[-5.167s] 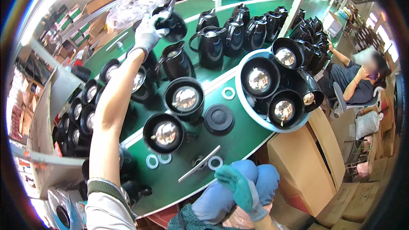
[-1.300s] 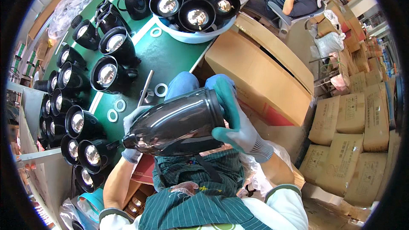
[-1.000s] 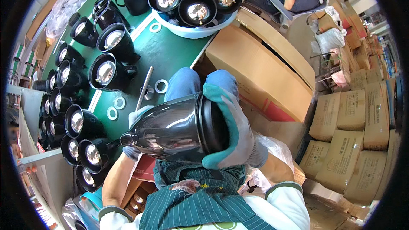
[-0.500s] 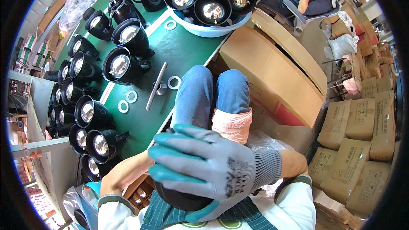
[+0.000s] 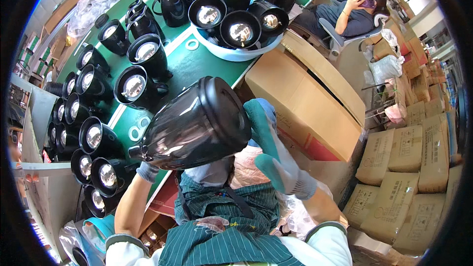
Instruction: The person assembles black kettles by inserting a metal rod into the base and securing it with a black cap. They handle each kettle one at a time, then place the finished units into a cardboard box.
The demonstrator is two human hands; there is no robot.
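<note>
A glossy black vacuum jug (image 5: 192,128) is held tilted above my lap, its round base to the upper right and its narrower end toward the lower left. My left hand, nearly all hidden behind that jug, shows a grey glove cuff (image 5: 147,171) by the narrower end; it appears to hold it there. In a grey and teal glove, my right hand (image 5: 278,155) has its fingers stretched and thumb apart beside the base, touching or very near it. White rings (image 5: 134,133) lie on the green table (image 5: 185,64) left of the jug.
Several black jugs with silvery insides (image 5: 133,86) stand along the table's left. A pale blue basin (image 5: 221,53) holds more jugs. An open cardboard box (image 5: 300,103) stands to the right; stacked cartons (image 5: 394,182) lie beyond. A seated person (image 5: 352,17) holds a phone.
The jug has come up from low against my apron to above my lap, hiding the metal rod on the table. My right hand has swung from across it to the right of its base.
</note>
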